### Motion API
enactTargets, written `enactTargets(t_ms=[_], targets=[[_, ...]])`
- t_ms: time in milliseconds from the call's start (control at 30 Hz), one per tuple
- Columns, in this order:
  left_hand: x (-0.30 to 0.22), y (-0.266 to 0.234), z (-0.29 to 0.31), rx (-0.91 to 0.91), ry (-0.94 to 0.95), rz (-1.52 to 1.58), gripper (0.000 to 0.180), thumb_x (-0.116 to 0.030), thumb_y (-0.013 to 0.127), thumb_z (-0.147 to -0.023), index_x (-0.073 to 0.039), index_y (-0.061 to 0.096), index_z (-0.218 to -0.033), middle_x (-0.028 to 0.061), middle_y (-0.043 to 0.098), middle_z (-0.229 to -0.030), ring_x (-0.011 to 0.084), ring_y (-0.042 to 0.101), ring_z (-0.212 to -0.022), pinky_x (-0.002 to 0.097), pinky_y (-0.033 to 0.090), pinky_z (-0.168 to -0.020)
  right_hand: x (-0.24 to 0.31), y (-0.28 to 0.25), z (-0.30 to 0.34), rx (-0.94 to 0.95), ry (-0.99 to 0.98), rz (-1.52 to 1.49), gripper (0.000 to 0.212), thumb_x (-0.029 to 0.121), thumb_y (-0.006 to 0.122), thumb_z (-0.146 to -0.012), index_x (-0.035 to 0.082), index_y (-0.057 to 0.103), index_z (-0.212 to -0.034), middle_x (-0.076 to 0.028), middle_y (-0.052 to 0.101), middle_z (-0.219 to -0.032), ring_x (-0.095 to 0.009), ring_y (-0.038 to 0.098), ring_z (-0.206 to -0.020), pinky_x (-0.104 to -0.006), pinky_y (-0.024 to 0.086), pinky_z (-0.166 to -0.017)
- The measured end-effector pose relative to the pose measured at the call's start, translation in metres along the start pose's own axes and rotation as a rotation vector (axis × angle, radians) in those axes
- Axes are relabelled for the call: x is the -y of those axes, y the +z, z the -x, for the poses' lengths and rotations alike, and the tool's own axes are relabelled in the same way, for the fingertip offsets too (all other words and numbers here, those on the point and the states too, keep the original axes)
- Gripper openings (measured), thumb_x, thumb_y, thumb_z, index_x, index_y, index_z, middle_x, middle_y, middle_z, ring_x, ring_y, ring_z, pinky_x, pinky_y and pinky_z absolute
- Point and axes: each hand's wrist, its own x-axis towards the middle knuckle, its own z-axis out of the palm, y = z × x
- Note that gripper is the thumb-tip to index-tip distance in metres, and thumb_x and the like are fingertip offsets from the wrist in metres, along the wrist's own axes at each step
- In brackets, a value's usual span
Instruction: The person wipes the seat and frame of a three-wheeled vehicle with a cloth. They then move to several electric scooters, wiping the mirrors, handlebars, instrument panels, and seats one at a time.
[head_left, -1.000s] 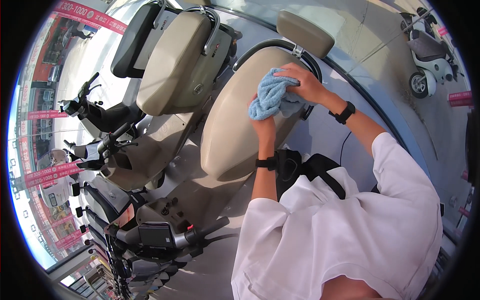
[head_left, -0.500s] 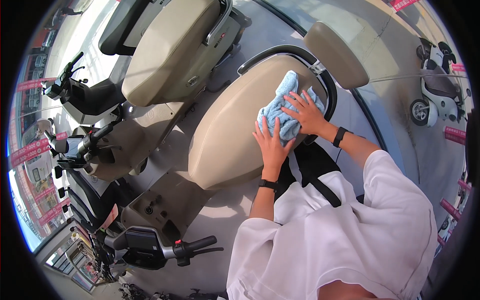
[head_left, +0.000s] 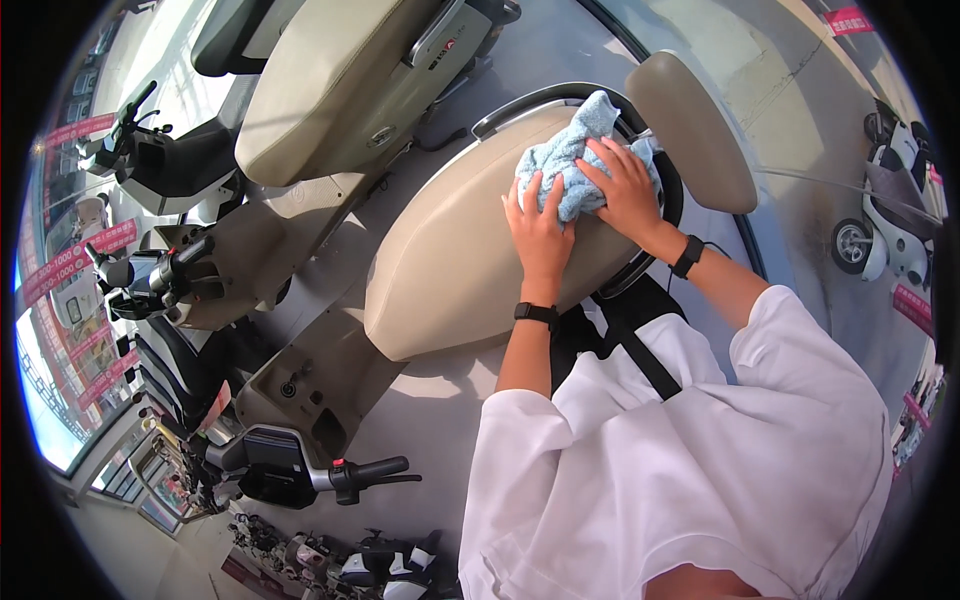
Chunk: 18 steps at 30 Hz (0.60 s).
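A light blue cloth (head_left: pixel 562 160) lies bunched on the rear part of a beige scooter seat (head_left: pixel 450 245). My left hand (head_left: pixel 540 235) grips its near left edge, fingers pressed into the folds. On the cloth's right side, my right hand (head_left: pixel 628 195) holds it down, fingers bent over the fabric and partly hidden in it. Both hands bear on the seat through the cloth. Just behind it curves a dark grab rail (head_left: pixel 672 195), with a beige backrest pad (head_left: pixel 695 130) beyond.
The same scooter's handlebar (head_left: pixel 375 470) and display (head_left: pixel 275 465) are at the lower left. A second beige scooter seat (head_left: pixel 330 85) stands close on the far left. At the right, a white scooter (head_left: pixel 900 200) shows behind a glass pane. Several more scooters (head_left: pixel 390 565) stand at the bottom.
My hands and the cloth have slid up and slightly right over the seat, toward the grab rail. The whole view has also shifted a little.
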Motion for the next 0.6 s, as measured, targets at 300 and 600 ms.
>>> enactTargets(t_ms=[300, 600], targets=[[0.014, -0.043, 0.173, 0.085, -0.196, -0.09, 0.059, 0.0, 0.072, -0.066, -0.013, 0.063, -0.123, 0.0121, 0.047, -0.139, 0.044, 0.039, -0.132, 0.064, 0.029, -0.109, 0.076, 0.027, 0.078, 0.329, -0.375, -0.128, 0.06, 0.019, 0.08, -0.066, 0.015, 0.06, -0.122, -0.008, 0.046, -0.144, -0.028, 0.039, -0.137, -0.0473, 0.028, -0.114], [0.108, -0.081, 0.077, -0.176, -0.362, -0.202, 0.06, 0.002, 0.071, -0.069, -0.015, 0.06, -0.125, 0.0107, 0.046, -0.138, 0.0424, 0.038, -0.131, 0.0612, 0.028, -0.109, 0.147, 0.085, -0.042, 0.115, -0.375, -0.028, 0.066, 0.02, 0.084, -0.061, 0.014, 0.06, -0.122, -0.007, 0.049, -0.142, -0.026, 0.043, -0.134, -0.048, 0.034, -0.11]])
